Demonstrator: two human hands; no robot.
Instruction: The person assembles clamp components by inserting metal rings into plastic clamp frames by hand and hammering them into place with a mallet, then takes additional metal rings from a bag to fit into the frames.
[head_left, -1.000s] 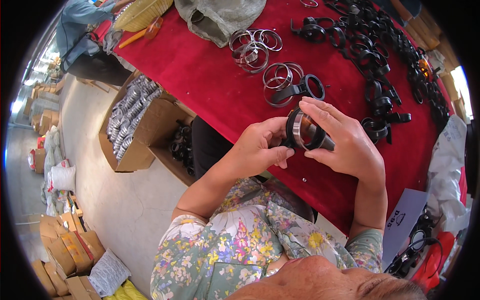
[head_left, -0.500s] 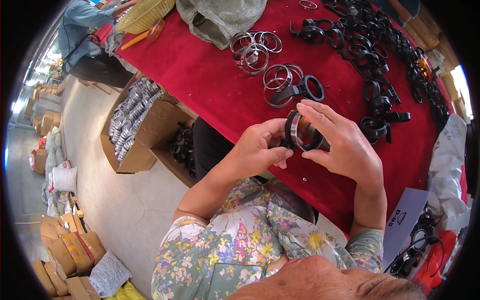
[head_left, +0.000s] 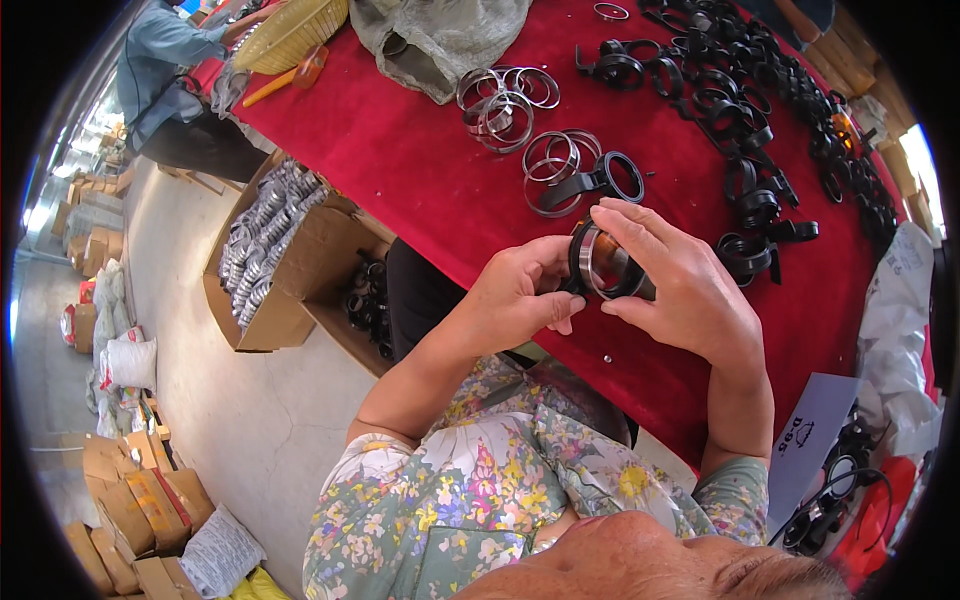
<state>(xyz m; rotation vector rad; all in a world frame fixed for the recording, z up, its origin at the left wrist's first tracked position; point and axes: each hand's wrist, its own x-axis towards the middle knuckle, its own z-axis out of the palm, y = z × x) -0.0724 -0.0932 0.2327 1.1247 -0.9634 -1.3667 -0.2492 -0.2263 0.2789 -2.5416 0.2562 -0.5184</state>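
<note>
Above the near edge of the red-covered table, both hands grip a black ring with a shiny metal band (head_left: 603,262). My left hand (head_left: 520,292) pinches its left side, the thumb at the lower rim. My right hand (head_left: 685,282) curves over its right side, fingers on top and thumb below, hiding part of it. Just beyond my fingertips lies a black ring with a strap-like arm (head_left: 624,177). Touching it are several loose metal rings (head_left: 548,158), with another cluster of metal rings (head_left: 497,115) farther back.
Many black ring clamps (head_left: 735,130) cover the table's right side. A grey cloth bag (head_left: 440,35), an orange-handled tool (head_left: 290,76) and a yellow basket (head_left: 285,35) lie at the back. Left of the table stands a carton of metal rings (head_left: 235,325). Another person (head_left: 170,80) works at far left.
</note>
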